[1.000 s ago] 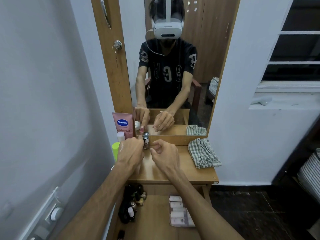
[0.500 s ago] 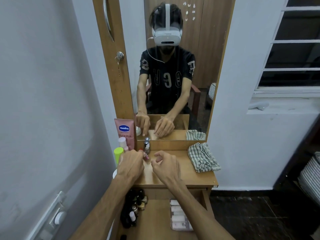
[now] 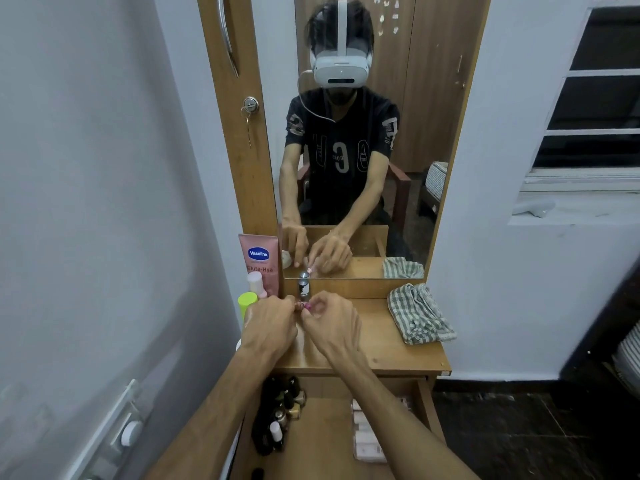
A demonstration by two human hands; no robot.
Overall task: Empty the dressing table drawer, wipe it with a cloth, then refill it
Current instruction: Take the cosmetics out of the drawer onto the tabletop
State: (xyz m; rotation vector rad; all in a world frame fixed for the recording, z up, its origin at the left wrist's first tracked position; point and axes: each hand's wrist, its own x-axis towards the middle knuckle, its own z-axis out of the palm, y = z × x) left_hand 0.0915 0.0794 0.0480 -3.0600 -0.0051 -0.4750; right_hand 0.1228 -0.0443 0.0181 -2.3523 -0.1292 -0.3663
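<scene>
Both hands meet over the back left part of the dressing table top: my left hand and right hand each pinch one small pink item between their fingertips; I can't tell what it is. Just behind it a silver-capped bottle stands at the mirror's foot. A checked cloth lies crumpled at the back right corner. Below, the drawer is open, with dark bottles along its left side.

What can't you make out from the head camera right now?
- Small pink item: too small to identify, mostly covered by fingertips of left hand and right hand.
- Drawer contents: forearms cover part, bottom edge cuts the front.
- Small bottles' labels: too dark.
</scene>
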